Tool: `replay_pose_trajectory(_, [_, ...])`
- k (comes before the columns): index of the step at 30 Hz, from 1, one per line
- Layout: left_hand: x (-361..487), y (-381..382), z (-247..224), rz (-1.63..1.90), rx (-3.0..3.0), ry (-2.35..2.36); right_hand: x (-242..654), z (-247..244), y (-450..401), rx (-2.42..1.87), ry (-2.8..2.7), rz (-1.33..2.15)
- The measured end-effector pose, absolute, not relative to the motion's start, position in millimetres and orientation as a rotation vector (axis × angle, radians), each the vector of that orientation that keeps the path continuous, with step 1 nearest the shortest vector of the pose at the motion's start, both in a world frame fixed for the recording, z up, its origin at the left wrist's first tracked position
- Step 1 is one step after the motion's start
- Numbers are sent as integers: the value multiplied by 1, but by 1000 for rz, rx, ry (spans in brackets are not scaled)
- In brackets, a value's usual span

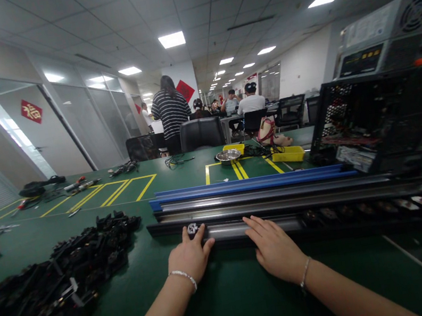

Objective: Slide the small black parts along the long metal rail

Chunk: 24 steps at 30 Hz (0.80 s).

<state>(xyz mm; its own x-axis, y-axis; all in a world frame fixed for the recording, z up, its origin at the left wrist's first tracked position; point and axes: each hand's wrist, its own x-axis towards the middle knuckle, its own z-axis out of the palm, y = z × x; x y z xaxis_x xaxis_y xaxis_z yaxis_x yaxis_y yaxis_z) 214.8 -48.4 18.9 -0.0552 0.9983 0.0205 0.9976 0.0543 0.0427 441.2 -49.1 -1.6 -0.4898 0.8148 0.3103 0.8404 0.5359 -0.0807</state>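
Observation:
My left hand [190, 253] is at the near rail's left part, its fingers around a small round part [193, 229] with a light top. To the right, my right hand [271, 242] rests its outstretched fingers on the same black and silver rail [227, 231], with nothing visible in them. Farther right, several round parts [384, 206] sit in a row in this rail. Behind it lie more long rails, the farthest one blue [256, 184]. A large heap of black parts [60, 275] covers the green table on the left.
An open computer case [383, 123] stands at the right with boxy units on top. A metal bowl [228, 156], yellow trays [288, 154] and cables lie behind the rails. Tools [78, 185] are at the back left. Several people are beyond the table.

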Motion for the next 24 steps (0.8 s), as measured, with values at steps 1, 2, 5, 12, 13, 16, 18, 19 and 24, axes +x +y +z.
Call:
replay_pose_trajectory(1, [215,-49,20,77,2149,2275,441,-2,-49,-1372,-2469,-115])
replay_pose_trajectory(2, [215,-49,20,84,2150,2278,441,-2,-49,-1372,-2468,-113])
replay_pose_trajectory(5, [213,-48,20,114,2169,2271,442,-2,-49,-1365,-2472,-108])
replay_pose_trajectory(12, [212,-48,20,119,2164,2273,442,-2,-50,-1360,-2472,-118])
replay_pose_trajectory(13, [212,-48,21,116,2156,2276,442,-2,-50,-1361,-2473,-115])
replay_pose_trajectory(16, [210,-47,22,138,2150,2271,442,-1,-50,-1372,-2478,-107])
replay_pose_trajectory(18, [208,-47,23,154,2146,2255,442,-1,-50,-1377,-2481,-106])
replay_pose_trajectory(19, [208,-47,23,157,2144,2245,442,-1,-50,-1376,-2481,-109])
replay_pose_trajectory(24, [206,-47,26,140,2136,2233,442,0,-51,-1372,-2473,-115])
